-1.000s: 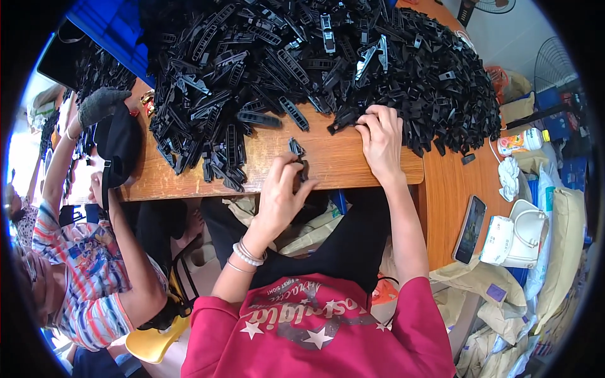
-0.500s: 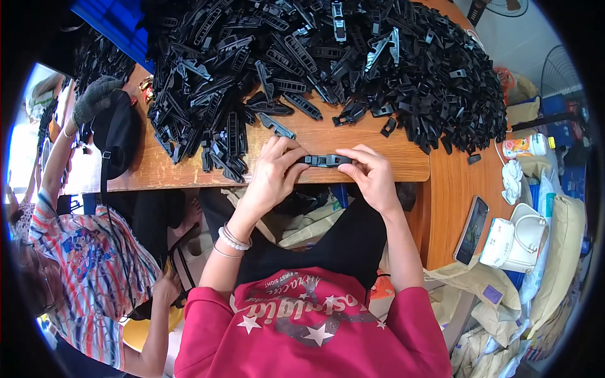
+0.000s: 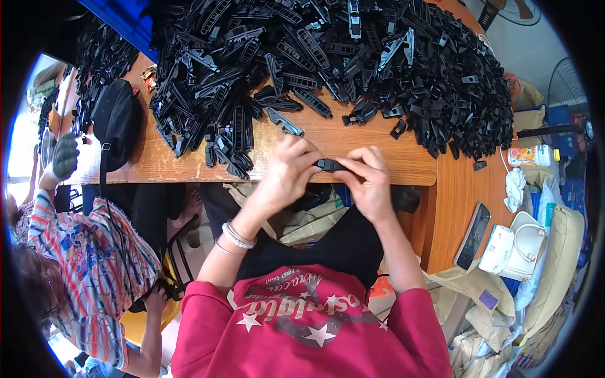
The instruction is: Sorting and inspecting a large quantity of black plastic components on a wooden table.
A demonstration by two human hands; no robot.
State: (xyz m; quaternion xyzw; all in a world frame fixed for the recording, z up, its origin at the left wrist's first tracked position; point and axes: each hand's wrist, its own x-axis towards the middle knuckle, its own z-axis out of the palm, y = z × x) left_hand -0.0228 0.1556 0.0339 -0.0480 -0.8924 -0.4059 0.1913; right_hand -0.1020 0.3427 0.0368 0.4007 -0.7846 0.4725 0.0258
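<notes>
Between my two hands is a small black plastic part [image 3: 328,165], held just above the table's front edge. My left hand [image 3: 290,169] pinches its left end, and my right hand [image 3: 365,179] grips its right end. The fingers of both hands cover much of it, so its full shape is hidden. Just beyond my left fingertips lies a long black plastic piece [image 3: 285,121] on the wooden table [image 3: 353,135].
A big heap of black plastic parts [image 3: 302,57] covers the table's far side. At right are a phone [image 3: 472,236], a white handbag [image 3: 526,246] and a bottle [image 3: 532,155]. A black bag [image 3: 118,126] lies at left, beside a co-worker's gloved hand [image 3: 65,156].
My hands have drawn closer together, and less of the black plastic part shows between them. The co-worker's gloved hand has pulled back from the black bag. The view has shifted slightly.
</notes>
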